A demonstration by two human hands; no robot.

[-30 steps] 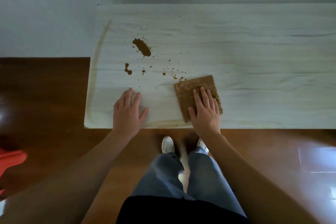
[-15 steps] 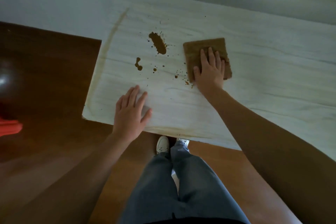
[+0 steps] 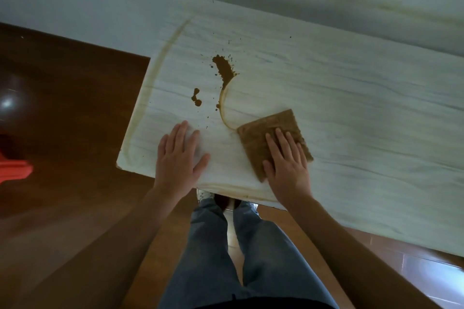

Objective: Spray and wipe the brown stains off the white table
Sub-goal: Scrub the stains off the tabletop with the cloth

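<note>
White tabletop point(image 3: 339, 98) fills my view, dark wood floor point(image 3: 62, 108) to its left. On it my right hand point(image 3: 288, 163) lies flat, fingers spread, pressing a square brown cloth point(image 3: 266, 130) near the front edge. A thin curved smear point(image 3: 224, 103) runs from the cloth's far-left corner up to the big brown stain point(image 3: 224, 69), whose long axis slants from far-left to near-right. Smaller blots point(image 3: 196, 100) sit just left of the smear. I should push back up along that streak with even palm pressure, probably turning to a cleaner face, though I cannot tell how soiled it is. My left hand point(image 3: 179, 158) braces open, holding nothing.
</note>
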